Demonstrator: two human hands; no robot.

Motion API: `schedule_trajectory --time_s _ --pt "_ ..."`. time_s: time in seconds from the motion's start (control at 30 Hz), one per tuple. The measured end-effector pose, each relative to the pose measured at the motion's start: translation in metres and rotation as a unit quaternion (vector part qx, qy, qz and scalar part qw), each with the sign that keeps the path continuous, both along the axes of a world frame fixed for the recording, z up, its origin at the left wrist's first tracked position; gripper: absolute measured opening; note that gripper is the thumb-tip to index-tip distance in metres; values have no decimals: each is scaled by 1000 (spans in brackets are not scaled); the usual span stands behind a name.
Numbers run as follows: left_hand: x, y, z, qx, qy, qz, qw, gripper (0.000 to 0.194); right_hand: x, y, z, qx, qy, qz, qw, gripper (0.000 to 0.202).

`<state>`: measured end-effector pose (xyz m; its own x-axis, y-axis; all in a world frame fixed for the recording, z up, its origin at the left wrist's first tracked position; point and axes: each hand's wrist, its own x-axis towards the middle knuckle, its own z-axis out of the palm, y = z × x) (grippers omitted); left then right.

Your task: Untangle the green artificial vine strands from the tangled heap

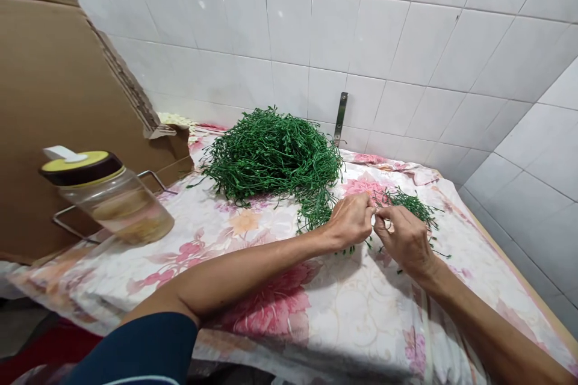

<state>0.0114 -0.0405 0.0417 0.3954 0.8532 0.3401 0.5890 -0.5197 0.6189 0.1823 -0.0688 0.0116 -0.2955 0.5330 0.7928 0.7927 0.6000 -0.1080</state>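
Note:
My left hand [353, 218] and my right hand [405, 239] meet fingertip to fingertip over the right part of the table. Both are closed in a pinch around thin green plastic sprigs, whose small tips poke out below my left hand; the exact point of grip is mostly hidden by the fingers. Behind my left hand rises a big tangled heap of green plastic sprigs [275, 156], with a smaller clump [313, 207] trailing from it toward my wrist. Just beyond my right hand lies a small pile of sprigs [413, 204].
A floral cloth [352, 313] covers the table. On the left, a clear jug [130, 207] with a yellow and brown lid holds liquid and stands before a large cardboard box [58, 102]. A metal strip [341, 117] leans at the white tiled wall [289, 24].

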Motion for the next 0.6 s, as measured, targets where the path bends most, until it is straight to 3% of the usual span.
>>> schedule_trajectory --time_s 0.07,0.2,0.27,0.33,0.4,0.47,0.53,0.6 --pt "1 1 -7 67 17 5 998 14 -3 1 3 -84 98 -29 991 13" --pt "3 2 -17 180 82 2 980 16 -10 0 12 -275 253 -60 926 25" --pt "1 2 -18 203 105 10 973 16 -7 2 16 -278 259 -72 922 25" --pt "-1 0 -15 219 99 21 970 18 3 6 18 -241 251 -115 931 21" --pt "-4 -2 -9 220 58 12 974 20 18 11 20 -244 264 -173 917 18" --pt "-6 -4 -1 169 -18 -36 985 21 33 14 22 -226 245 -188 924 18" --pt "-6 -4 7 57 -108 -79 989 24 45 16 23 -180 218 -168 944 20" --pt "-6 -1 13 -73 -185 -95 975 26 52 17 21 -131 189 -144 963 22"
